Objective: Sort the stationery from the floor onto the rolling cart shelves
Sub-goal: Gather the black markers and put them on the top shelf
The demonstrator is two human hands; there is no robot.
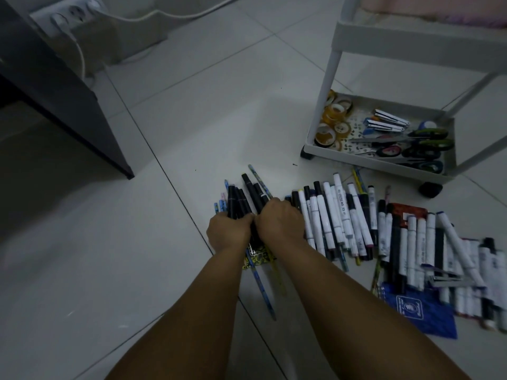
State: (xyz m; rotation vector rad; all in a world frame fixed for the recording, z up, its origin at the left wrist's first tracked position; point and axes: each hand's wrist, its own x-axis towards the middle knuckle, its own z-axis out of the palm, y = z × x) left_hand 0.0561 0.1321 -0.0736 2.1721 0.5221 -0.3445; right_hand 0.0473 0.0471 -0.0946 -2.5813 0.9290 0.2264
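Observation:
Both hands grip one bundle of black markers and patterned pencils point(248, 197) on the floor tiles. My left hand point(227, 231) holds the bundle's left side and my right hand point(279, 220) wraps its right side. To the right lies a row of white and black markers point(334, 220), with more markers point(428, 242) further right over a blue notebook point(422, 311). The white rolling cart point(337, 31) stands at the back right. Its bottom shelf point(381, 163) holds tape rolls point(333, 119), staplers point(384, 123) and scissors point(422, 149).
A dark cabinet point(55, 86) fills the left side. A white power strip point(68, 15) with plugged cables sits at the back left. A stapler point(444, 281) lies among the right-hand markers. The cart's black castor point(430, 189) stands beside the markers.

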